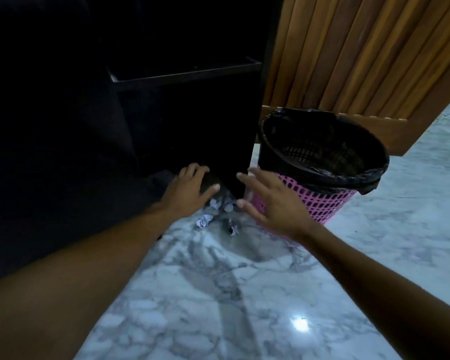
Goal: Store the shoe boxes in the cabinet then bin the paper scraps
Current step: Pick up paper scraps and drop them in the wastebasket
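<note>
Several crumpled paper scraps (pixel 204 221) lie on the marble floor at the foot of a dark open cabinet (pixel 185 74). My left hand (pixel 190 189) reaches into the cabinet's bottom, its spread fingers and thumb resting on a dark box-like thing (pixel 211 181) whose shape is lost in shadow. My right hand (pixel 273 203) hovers over the floor just right of the scraps, fingers straight and apart, holding nothing. Directly behind it stands a pink mesh bin (pixel 330 203) with a black liner, which looks empty.
A slatted wooden door (pixel 361 61) rises behind the bin. The cabinet's side panel (pixel 247 157) comes down between my two hands. White-grey marble floor (pixel 218 294) stretches toward me, with a light glare at the lower right.
</note>
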